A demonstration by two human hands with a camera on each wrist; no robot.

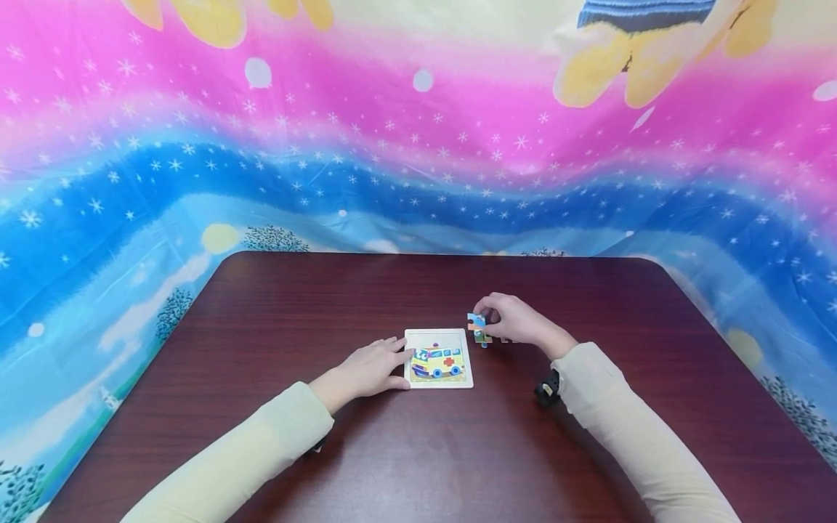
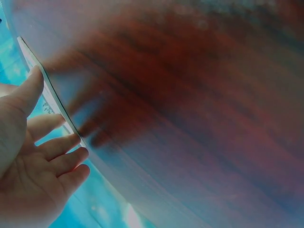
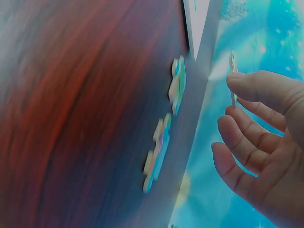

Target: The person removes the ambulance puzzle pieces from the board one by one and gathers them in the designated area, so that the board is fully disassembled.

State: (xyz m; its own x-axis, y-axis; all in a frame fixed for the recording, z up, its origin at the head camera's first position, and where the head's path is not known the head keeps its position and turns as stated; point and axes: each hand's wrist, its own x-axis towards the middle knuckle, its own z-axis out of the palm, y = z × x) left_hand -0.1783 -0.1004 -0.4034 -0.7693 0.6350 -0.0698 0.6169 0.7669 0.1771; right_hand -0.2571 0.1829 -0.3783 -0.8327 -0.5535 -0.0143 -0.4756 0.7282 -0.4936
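A square puzzle tray [image 1: 437, 332] with a light rim lies on the table, showing a yellow ambulance picture; its upper part is bare. My left hand [image 1: 368, 369] rests at the tray's left side, fingers and thumb extended against the rim. Just right of the tray, my right hand [image 1: 518, 321] pinches a jigsaw piece [image 1: 476, 321] with blue and orange on it. In the right wrist view that piece [image 3: 233, 61] stands edge-on between thumb and fingers, above the table. Below it on the table lies a green-toned jigsaw piece [image 3: 177, 85], apart from the tray.
Another jigsaw piece [image 3: 158, 153] lies beside the green one, mostly hidden by my right hand in the head view. The dark wooden table [image 1: 340, 290] ends at a colourful hanging cloth [image 1: 418, 160]. A black wrist device [image 1: 547, 389] sits under the right cuff.
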